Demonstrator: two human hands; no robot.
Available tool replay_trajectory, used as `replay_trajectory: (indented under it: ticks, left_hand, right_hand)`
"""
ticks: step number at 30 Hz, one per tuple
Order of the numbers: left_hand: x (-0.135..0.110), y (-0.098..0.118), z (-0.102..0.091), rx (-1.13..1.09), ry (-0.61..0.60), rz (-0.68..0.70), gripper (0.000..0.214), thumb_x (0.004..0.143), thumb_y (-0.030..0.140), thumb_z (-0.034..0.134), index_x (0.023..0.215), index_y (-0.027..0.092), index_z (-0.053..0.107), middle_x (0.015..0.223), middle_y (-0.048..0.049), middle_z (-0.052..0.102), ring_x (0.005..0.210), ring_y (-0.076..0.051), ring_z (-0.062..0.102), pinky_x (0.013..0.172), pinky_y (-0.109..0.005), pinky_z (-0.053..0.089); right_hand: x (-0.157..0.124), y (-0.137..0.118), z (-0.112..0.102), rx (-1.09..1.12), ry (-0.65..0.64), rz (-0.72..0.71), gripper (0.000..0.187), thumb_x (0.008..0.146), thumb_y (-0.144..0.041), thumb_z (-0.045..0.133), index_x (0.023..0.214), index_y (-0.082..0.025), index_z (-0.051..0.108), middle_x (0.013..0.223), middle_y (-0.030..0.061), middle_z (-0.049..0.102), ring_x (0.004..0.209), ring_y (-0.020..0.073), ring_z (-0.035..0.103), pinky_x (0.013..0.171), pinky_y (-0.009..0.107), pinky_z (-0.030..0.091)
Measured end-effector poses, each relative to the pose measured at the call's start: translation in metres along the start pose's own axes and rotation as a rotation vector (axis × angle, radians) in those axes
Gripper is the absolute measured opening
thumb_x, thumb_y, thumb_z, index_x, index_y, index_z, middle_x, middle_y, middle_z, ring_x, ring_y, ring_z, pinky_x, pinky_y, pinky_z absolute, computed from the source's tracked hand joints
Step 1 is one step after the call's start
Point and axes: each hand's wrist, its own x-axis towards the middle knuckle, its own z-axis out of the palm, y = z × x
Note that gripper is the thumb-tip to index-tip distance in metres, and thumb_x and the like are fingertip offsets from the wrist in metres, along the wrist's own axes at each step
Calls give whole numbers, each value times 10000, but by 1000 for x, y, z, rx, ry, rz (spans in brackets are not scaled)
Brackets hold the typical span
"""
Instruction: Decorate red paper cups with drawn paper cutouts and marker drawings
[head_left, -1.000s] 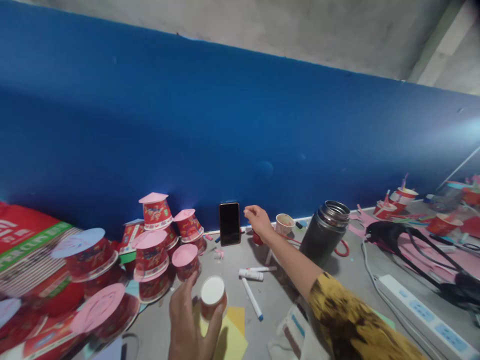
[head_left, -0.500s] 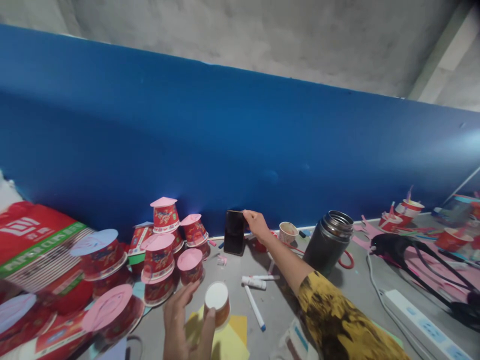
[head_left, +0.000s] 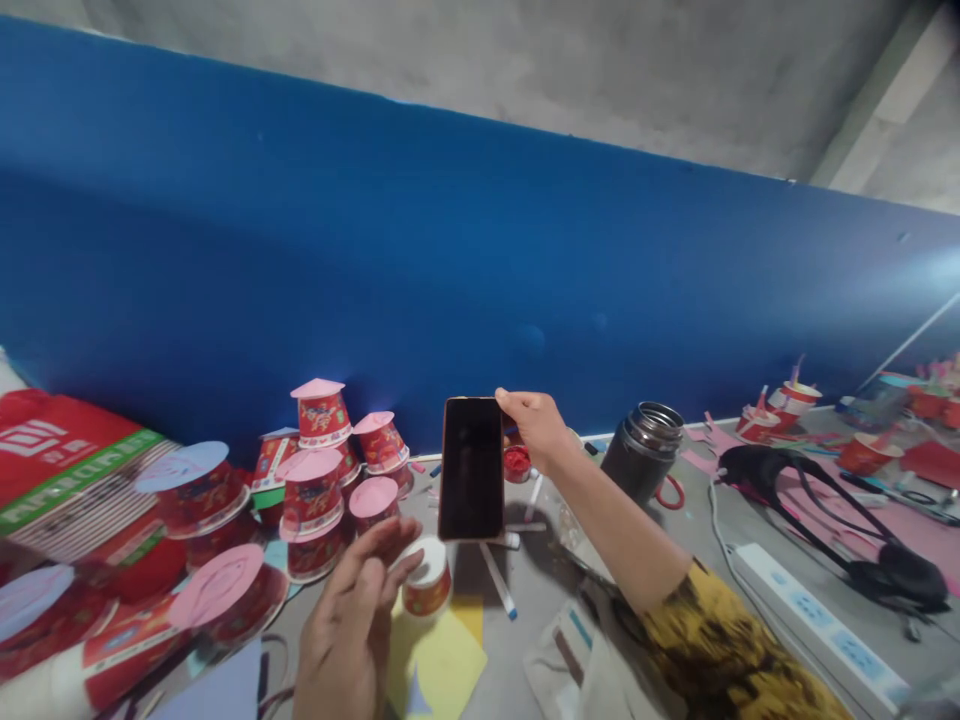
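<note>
A black-screened smartphone (head_left: 472,472) stands upright above the table, its screen facing me. My right hand (head_left: 536,425) grips it by the upper right edge. My left hand (head_left: 354,610) is held up in front of the pink-topped cups, its fingers extended and apart. Just to its right is a small red paper cup turned upside down, with its white base (head_left: 429,562) on top. The cup rests by sheets of yellow paper (head_left: 442,665). It cannot be made out whether my left fingertips touch this cup or only overlap it.
Red paper cups with pink tops (head_left: 311,480) are stacked at the left beside a red plastic bag (head_left: 67,450). White markers (head_left: 497,580) lie behind the yellow paper. A black thermos (head_left: 641,450), a black strap (head_left: 825,530) and a white power strip (head_left: 817,625) occupy the right.
My right hand has lifted the phone from against the blue panel and brought it closer, so it looks larger. My left hand has shifted slightly left and up.
</note>
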Motion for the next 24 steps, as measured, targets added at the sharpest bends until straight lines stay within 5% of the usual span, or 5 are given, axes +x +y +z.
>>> replay_trajectory:
  ticks: [5, 7, 13, 18, 24]
  left_hand:
    - [-21, -6, 14, -427, -527, -588, 707, 925, 729, 603, 1305, 146, 734, 1324, -221, 748, 1167, -404, 745, 973, -553, 611]
    - [-32, -13, 15, -499, -630, -683, 757, 963, 734, 528, 1315, 95, 728, 1326, -260, 735, 1146, -422, 751, 958, -586, 610]
    - [-43, -30, 11, -634, -707, -723, 686, 1011, 675, 491, 1249, 82, 740, 1007, -184, 805, 802, -290, 787, 603, -390, 645]
    - [-43, -33, 12, -653, -708, -793, 684, 984, 682, 549, 1157, 52, 750, 939, -155, 790, 716, -250, 766, 552, -364, 641]
    - [-42, -35, 11, -649, -699, -804, 664, 987, 688, 537, 1127, 78, 761, 957, -156, 783, 726, -248, 765, 553, -354, 638]
  right_hand:
    - [-63, -7, 16, 247, -169, 169, 560, 702, -713, 783, 647, -182, 612, 609, -12, 580, 533, 110, 532, 464, 225, 455]
    - [-81, -3, 20, 273, -175, 178, 574, 714, -711, 797, 619, -177, 612, 584, -21, 568, 511, 99, 520, 447, 212, 438]
    - [-129, 12, 8, 438, -250, 232, 516, 797, -664, 794, 808, -149, 762, 755, 35, 698, 648, 120, 620, 523, 203, 512]
    - [-161, 31, 1, 568, -317, 335, 381, 765, -450, 905, 1013, -176, 811, 820, 30, 734, 611, 110, 647, 568, 222, 542]
    - [-164, 48, 5, 588, -277, 321, 442, 672, -409, 974, 1013, -174, 820, 809, 21, 721, 655, 113, 646, 606, 222, 527]
